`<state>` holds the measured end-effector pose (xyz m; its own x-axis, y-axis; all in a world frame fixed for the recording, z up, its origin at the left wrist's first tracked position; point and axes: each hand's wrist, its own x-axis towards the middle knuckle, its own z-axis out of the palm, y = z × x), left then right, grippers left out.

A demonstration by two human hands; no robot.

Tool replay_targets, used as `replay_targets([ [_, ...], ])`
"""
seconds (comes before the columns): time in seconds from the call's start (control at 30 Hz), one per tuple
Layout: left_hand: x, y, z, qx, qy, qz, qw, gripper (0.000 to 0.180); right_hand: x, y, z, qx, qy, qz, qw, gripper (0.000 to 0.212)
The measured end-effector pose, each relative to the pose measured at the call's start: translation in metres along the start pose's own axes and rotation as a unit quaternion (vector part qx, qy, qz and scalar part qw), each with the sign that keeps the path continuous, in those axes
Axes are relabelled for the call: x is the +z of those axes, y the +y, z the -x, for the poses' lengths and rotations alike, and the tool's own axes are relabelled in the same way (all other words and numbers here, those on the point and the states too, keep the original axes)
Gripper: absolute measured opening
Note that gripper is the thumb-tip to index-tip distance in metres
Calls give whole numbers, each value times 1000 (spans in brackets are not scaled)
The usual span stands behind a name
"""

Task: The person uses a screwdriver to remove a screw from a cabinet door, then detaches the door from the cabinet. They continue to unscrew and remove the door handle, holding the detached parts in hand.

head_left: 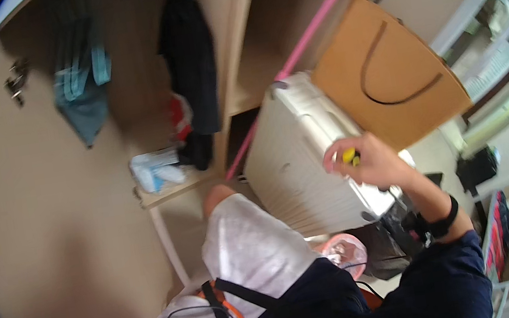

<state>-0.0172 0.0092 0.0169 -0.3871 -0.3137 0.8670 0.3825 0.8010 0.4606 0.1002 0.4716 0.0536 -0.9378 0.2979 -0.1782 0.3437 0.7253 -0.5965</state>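
Note:
My right hand (377, 162), with a black band on its wrist, is raised over the edge of a cream ribbed suitcase (290, 173). Its fingers are curled around a small yellow and black object (350, 156); most of that is hidden by the hand, and I cannot make out its kind. Just beyond the hand stands a large brown paper bag (380, 72) with a dark cord handle. My left hand does not show.
An open wardrobe at the left holds teal hangers (82, 80), a dark garment (188, 56) and a white-blue packet (156, 171). A pink pole (319, 19) slants behind the suitcase. A pink-rimmed bin (356, 246) stands below it. Keys (17, 82) hang at the wardrobe door (30, 214).

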Motion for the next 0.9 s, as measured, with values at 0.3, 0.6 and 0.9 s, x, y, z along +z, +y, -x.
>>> replay_targets([
  [0.3,-2,16,-25,-161,-11,223,961,21,94,-197,18,-461,-85,-110,877,31],
  [0.6,-20,16,-24,-168,-111,297,934,26,162,-296,-9,-487,63,-179,852,47],
  [0.9,-50,-5,-42,-46,-315,371,872,56,169,-309,3,-494,70,-161,852,45],
])
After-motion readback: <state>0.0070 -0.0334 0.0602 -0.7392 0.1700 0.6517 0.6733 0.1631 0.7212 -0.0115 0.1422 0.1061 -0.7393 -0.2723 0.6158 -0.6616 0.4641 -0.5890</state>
